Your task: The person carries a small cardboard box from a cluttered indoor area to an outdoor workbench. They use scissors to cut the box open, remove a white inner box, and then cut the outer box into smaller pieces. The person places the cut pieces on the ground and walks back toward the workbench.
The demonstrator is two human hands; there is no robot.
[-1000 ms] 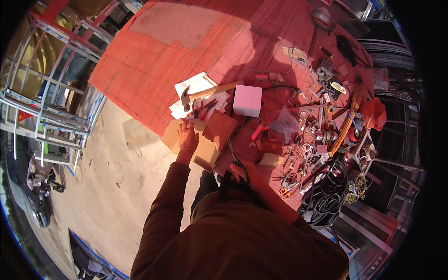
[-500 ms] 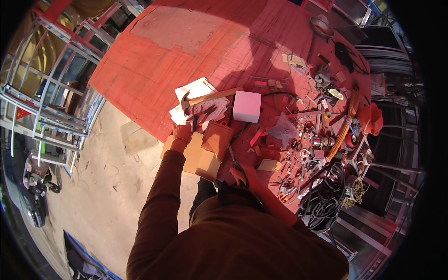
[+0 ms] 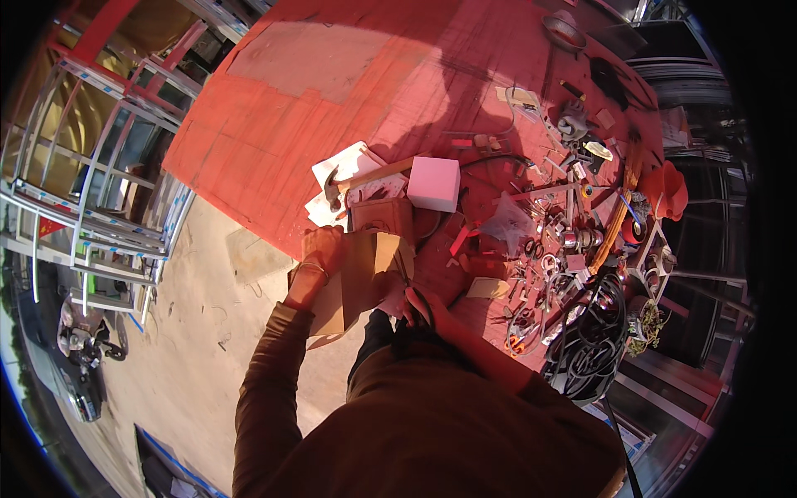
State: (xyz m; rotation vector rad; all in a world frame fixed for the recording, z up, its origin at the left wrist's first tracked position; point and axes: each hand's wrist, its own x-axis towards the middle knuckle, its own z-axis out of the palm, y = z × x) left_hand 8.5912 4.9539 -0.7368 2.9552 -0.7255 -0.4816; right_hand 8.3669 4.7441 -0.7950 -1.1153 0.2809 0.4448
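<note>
- Metal frames stand at the far left, cut off by the dark rim; a motorbike below them is too small to make out in detail.
- The left hand is curled at the upper left edge of the cardboard, fingers bent in and gripping it. A second ago this hand lay spread flat on the sheet; the thumb is hard to make out now.
- The cardboard is in front of the person, at the near edge of the red table, partly over the pale floor. It lay nearly flat half a second ago; now it is bent, with a flap raised on its right side. The left hand hides one corner.
- Beyond it, the hammer rests on the white papers, as before.
- The brown piece has shifted away from the person and turned straighter, covering more of the papers and the tools there.
- The right hand has its fingers closed around the dark handles of what look like scissors, the metal end up by the raised flap. Shadow hides the fingertips, and I cannot tell whether the blades touch the cardboard.
- The white box sits just beside the brown piece.
- Farther right, small tools crowd together, many indistinct, beside a coil of black cable.
</note>
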